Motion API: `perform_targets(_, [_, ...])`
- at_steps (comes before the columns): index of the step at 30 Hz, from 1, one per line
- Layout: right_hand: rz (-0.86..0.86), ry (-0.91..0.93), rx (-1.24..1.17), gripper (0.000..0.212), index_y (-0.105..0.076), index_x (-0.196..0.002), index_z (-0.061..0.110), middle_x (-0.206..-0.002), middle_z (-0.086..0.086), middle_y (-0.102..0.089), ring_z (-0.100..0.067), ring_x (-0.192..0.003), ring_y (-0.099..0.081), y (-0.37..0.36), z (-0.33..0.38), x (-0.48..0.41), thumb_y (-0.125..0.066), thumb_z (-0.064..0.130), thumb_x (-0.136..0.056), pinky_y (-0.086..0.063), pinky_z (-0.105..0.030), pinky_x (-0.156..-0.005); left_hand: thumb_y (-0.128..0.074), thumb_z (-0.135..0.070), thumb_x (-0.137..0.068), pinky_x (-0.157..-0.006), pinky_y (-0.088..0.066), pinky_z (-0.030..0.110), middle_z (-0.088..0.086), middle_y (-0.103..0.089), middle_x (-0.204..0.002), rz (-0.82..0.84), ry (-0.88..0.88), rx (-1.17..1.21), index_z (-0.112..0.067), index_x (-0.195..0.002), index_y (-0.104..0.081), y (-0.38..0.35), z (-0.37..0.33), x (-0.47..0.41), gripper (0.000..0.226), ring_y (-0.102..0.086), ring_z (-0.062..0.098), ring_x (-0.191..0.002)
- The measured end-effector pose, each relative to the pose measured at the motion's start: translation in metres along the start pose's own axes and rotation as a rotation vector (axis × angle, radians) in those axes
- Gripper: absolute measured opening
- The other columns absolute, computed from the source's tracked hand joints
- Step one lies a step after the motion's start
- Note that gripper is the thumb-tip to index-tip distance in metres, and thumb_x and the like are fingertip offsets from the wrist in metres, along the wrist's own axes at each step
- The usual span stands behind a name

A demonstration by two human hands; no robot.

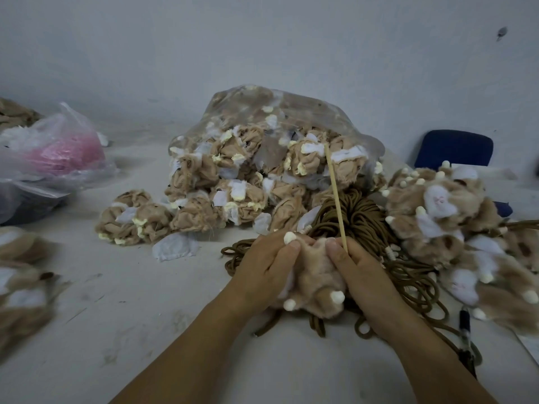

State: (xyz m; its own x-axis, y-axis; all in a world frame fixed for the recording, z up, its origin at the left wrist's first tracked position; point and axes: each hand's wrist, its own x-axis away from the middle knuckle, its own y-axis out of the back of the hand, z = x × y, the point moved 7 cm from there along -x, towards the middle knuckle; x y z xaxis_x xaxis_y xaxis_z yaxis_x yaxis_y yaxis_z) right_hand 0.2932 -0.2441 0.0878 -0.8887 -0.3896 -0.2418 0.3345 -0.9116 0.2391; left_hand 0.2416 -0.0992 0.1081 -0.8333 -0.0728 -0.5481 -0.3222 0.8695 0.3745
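Observation:
A tan plush toy skin (315, 282) with small cream nubs sits between both hands over the table's middle. My left hand (267, 268) grips its left side, thumb near a cream nub at the top. My right hand (354, 268) grips the right side and also holds a thin wooden stick (335, 196) that points up and away from the toy. Under the toy lies a tangle of brown cord (358, 220).
A clear bag (274, 118) of inside-out tan skins stands behind, with loose ones (137, 217) spilled at its left. Turned furry skins (449, 211) pile at the right. A pink-filled plastic bag (55, 150) sits far left, a blue chair (455, 148) far right, a pen (465, 330) near the right edge.

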Motion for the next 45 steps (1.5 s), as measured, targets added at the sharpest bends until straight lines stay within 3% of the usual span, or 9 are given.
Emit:
perform_targets(8, [-0.152,0.025,0.01,0.012,-0.06,-0.086,0.021,-0.07,0.012,-0.068,0.003,-0.062,-0.06,0.012,-0.001,-0.003,-0.056,0.03,-0.092,-0.046,-0.011,-0.053,-0.04,-0.033,-0.099,-0.062,-0.038,0.03,-0.002,-0.049,-0.066,0.029,0.0,-0.115,-0.01,-0.071,-0.05,-0.005,0.011,-0.002,0.038,-0.046,0.013,-0.064])
perform_targets(16, [-0.007,0.006,0.152,0.03,-0.059,-0.08,0.041,-0.069,0.021,-0.065,0.008,-0.06,-0.059,-0.005,-0.003,-0.001,-0.058,0.071,-0.075,-0.04,-0.006,-0.047,-0.053,-0.024,-0.101,-0.072,-0.041,0.008,-0.013,-0.066,-0.087,0.014,0.059,-0.027,-0.023,-0.096,-0.069,-0.002,0.02,-0.002,0.016,-0.059,0.0,-0.082])
perform_targets(22, [0.041,-0.033,0.128,0.017,-0.062,-0.092,0.048,-0.084,0.016,-0.071,0.001,-0.075,-0.067,-0.017,-0.007,0.001,-0.055,0.061,-0.083,-0.049,-0.014,-0.061,-0.043,-0.04,-0.099,-0.078,-0.043,0.005,-0.028,-0.066,-0.105,-0.046,0.093,0.155,-0.048,-0.108,-0.062,0.001,0.016,0.0,0.022,-0.06,-0.008,-0.099])
perform_targets(25, [-0.029,-0.046,-0.16,0.034,-0.065,-0.095,0.041,-0.089,0.003,-0.074,-0.011,-0.079,-0.071,-0.006,-0.003,0.001,-0.062,0.068,-0.074,-0.052,-0.021,-0.059,-0.04,-0.065,-0.088,-0.093,-0.044,0.015,-0.023,-0.06,-0.123,-0.102,0.287,0.227,-0.049,-0.117,-0.056,0.007,0.033,-0.002,0.037,-0.054,-0.005,-0.117])
perform_targets(29, [-0.021,-0.021,-0.367,0.023,-0.067,-0.096,0.037,-0.101,-0.001,-0.073,-0.017,-0.091,-0.07,-0.006,0.003,0.004,-0.065,0.051,-0.078,-0.055,-0.027,-0.068,-0.042,-0.09,-0.07,-0.103,-0.044,0.032,-0.018,-0.068,-0.118,0.03,0.452,0.379,-0.049,-0.114,-0.064,-0.006,0.049,0.005,0.064,-0.059,0.008,-0.119])
perform_targets(33, [0.028,-0.026,-0.332,0.021,-0.066,-0.093,0.034,-0.097,-0.006,-0.073,-0.019,-0.085,-0.071,-0.008,0.0,0.005,-0.064,0.05,-0.08,-0.054,-0.026,-0.063,-0.065,-0.068,-0.073,-0.099,-0.052,0.047,-0.004,-0.072,-0.116,0.025,0.456,0.548,-0.042,-0.107,-0.07,-0.008,0.046,0.003,0.043,-0.067,0.019,-0.11])
perform_targets(38, [0.085,-0.066,-0.246,0.03,-0.065,-0.087,0.027,-0.061,0.008,-0.057,-0.006,-0.049,-0.047,-0.013,-0.006,0.005,-0.06,0.053,-0.075,-0.037,-0.018,-0.043,-0.074,-0.04,-0.076,-0.08,-0.058,0.031,-0.01,-0.07,-0.107,-0.169,0.348,0.542,-0.037,-0.108,-0.063,0.017,0.039,-0.003,0.034,-0.067,0.012,-0.102])
perform_targets(41, [-0.066,-0.034,-0.119,0.05,-0.066,-0.086,0.022,-0.048,0.014,-0.049,-0.001,-0.042,-0.043,0.002,-0.007,0.001,-0.048,0.066,-0.073,-0.032,-0.014,-0.04,-0.073,-0.031,-0.079,-0.084,-0.053,0.018,-0.024,-0.06,-0.115,-0.201,0.186,0.356,-0.054,-0.112,-0.056,0.027,0.021,-0.005,0.044,-0.06,-0.003,-0.106])
perform_targets(45, [-0.155,0.035,-0.055,0.041,-0.065,-0.089,0.036,-0.054,0.016,-0.055,0.0,-0.046,-0.047,0.012,-0.001,0.0,-0.057,0.072,-0.073,-0.036,-0.014,-0.042,-0.06,-0.023,-0.085,-0.092,-0.039,0.004,-0.03,-0.046,-0.128,-0.076,0.039,0.118,-0.06,-0.126,-0.041,0.013,0.002,-0.004,0.058,-0.043,-0.013,-0.121])
